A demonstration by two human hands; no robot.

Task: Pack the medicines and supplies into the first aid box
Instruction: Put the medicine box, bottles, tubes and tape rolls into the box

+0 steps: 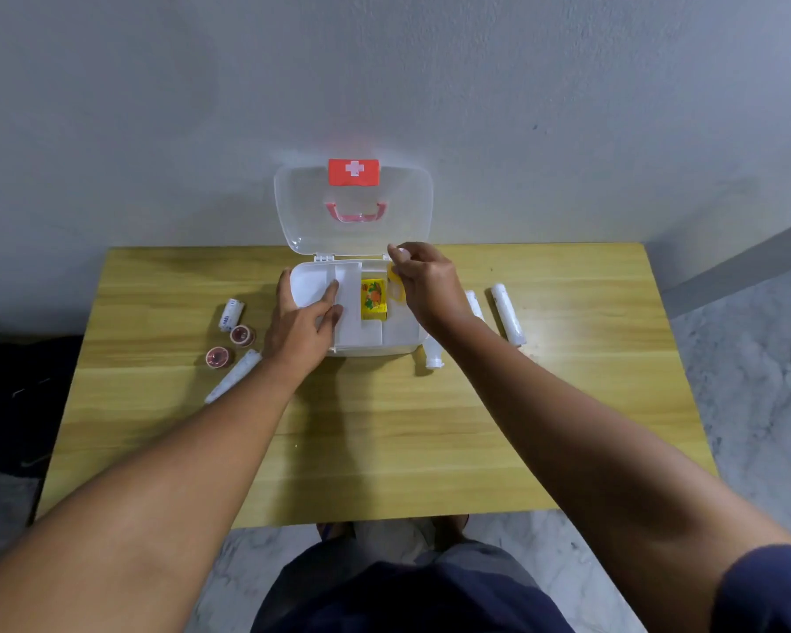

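Dark blue shorts [398,596] and two bare forearms fill the near edge, reaching over a yellow wood-grain worktop [384,427]. At its far edge stands the white plastic first aid box [403,347], open, with its clear hinged lid [311,207] upright by the wall.

The left hand [307,326] lies flat, fingers straight, on the white divided tray [352,322] in the box's left half. The right hand [425,285] is over the back right corner, fingers curled and pinching a small yellow item [394,285]; I cannot tell what kind of supply it is. Just beside it, a yellow cardboard packet [373,300] with orange print already sits in a middle compartment.

The step in hand looks like setting the pinched piece into the right-hand compartment. To do that well:
- Keep the flat palm pressing so the light box does not slide or tip.
- Lower the piece until it touches the floor of the compartment before letting go.
- Lay it against a wall rather than across the space, as bulkier things are yet to come.

Those wait on the worktop. To the left are two reddish tape rolls [242,335], a short white tube [231,314] and a white wrapped bandage roll [234,374]. To the right are a small white bottle [434,357] and a long white roll [508,319]. The long rolls probably need the largest space, so packing is at an early stage.
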